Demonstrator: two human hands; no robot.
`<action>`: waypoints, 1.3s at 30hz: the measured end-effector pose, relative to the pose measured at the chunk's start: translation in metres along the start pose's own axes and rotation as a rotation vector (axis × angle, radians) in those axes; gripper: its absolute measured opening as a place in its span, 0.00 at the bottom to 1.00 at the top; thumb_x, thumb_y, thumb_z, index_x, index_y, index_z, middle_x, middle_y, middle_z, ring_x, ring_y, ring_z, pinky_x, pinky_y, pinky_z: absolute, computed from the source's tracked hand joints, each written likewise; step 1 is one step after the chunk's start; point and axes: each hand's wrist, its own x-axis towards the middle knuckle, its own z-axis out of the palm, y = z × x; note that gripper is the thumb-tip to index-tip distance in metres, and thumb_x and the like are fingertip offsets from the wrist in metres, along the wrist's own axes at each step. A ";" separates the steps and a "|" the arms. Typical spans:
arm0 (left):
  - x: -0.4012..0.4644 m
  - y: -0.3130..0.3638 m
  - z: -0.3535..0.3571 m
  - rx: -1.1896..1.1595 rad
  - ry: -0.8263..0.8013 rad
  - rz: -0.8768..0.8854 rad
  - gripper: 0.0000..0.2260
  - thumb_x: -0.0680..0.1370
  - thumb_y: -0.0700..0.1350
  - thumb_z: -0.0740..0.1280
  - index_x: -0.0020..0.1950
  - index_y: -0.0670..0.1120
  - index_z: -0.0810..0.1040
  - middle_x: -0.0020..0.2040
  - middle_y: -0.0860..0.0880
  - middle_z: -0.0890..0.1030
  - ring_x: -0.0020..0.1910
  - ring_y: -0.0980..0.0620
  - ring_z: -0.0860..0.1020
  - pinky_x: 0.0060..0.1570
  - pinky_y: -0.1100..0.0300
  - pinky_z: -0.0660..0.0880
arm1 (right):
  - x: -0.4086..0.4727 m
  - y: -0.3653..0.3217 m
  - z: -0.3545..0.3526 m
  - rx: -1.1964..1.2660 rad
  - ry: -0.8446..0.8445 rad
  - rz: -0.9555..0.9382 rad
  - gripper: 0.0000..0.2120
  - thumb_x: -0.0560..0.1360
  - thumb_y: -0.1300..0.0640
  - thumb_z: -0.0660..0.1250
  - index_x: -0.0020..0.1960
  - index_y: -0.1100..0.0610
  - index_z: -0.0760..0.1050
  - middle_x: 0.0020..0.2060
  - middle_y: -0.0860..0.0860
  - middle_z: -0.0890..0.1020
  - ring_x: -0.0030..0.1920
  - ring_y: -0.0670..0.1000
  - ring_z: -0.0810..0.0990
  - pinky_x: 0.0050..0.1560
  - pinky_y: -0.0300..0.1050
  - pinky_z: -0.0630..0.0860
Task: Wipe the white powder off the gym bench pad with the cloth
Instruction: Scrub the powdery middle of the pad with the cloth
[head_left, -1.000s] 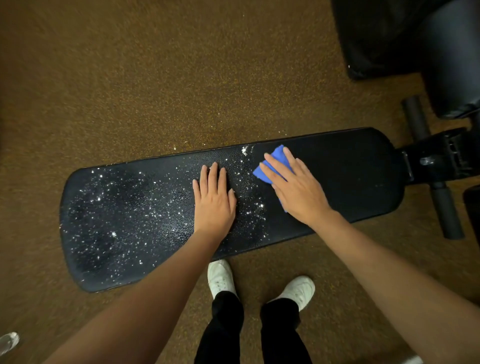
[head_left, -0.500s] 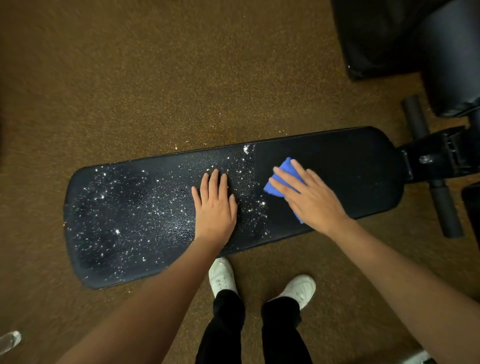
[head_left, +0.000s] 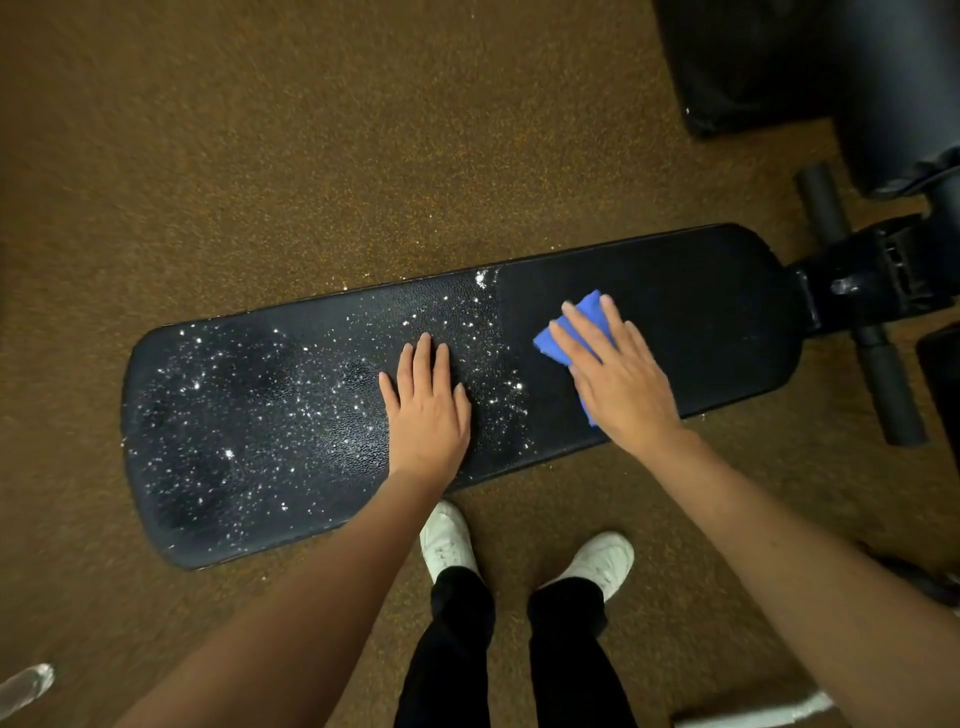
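Right hand (head_left: 621, 376) presses the blue cloth (head_left: 571, 332) flat, fingers straight. Left hand (head_left: 428, 410) rests flat too. Best to sweep leftward into the white powder (head_left: 249, 410) with overlapping strokes.

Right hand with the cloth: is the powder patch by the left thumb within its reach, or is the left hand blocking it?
Probably yes. The right hand presses the cloth just beside that powder; bare pad lies between, and the left hand rests past it.

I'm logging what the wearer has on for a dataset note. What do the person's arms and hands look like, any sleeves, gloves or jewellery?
Both forearms are bare as far as the view shows: no sleeves in sight. The left hand and the right hand wear no gloves, and no rings, watch or bands show on the fingers or wrists. The nails look short and unpainted.
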 end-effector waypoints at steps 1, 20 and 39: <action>0.000 0.000 0.001 0.004 0.000 0.001 0.29 0.77 0.53 0.41 0.74 0.42 0.60 0.75 0.43 0.58 0.74 0.43 0.55 0.70 0.41 0.50 | 0.005 -0.010 0.000 0.026 0.009 0.123 0.25 0.74 0.61 0.65 0.70 0.56 0.67 0.71 0.53 0.67 0.71 0.66 0.61 0.64 0.63 0.66; -0.001 -0.001 0.001 0.008 0.014 0.005 0.27 0.77 0.52 0.43 0.73 0.41 0.62 0.74 0.43 0.61 0.73 0.42 0.58 0.69 0.40 0.53 | -0.020 -0.059 0.005 0.045 -0.059 0.106 0.26 0.74 0.60 0.63 0.72 0.54 0.64 0.73 0.51 0.63 0.73 0.66 0.57 0.68 0.63 0.62; -0.001 -0.010 -0.002 0.004 -0.017 0.042 0.23 0.80 0.49 0.48 0.75 0.43 0.57 0.76 0.46 0.55 0.75 0.46 0.51 0.71 0.44 0.48 | -0.050 -0.062 0.009 -0.042 -0.108 -0.191 0.26 0.74 0.59 0.55 0.72 0.54 0.64 0.73 0.51 0.65 0.72 0.61 0.62 0.67 0.58 0.64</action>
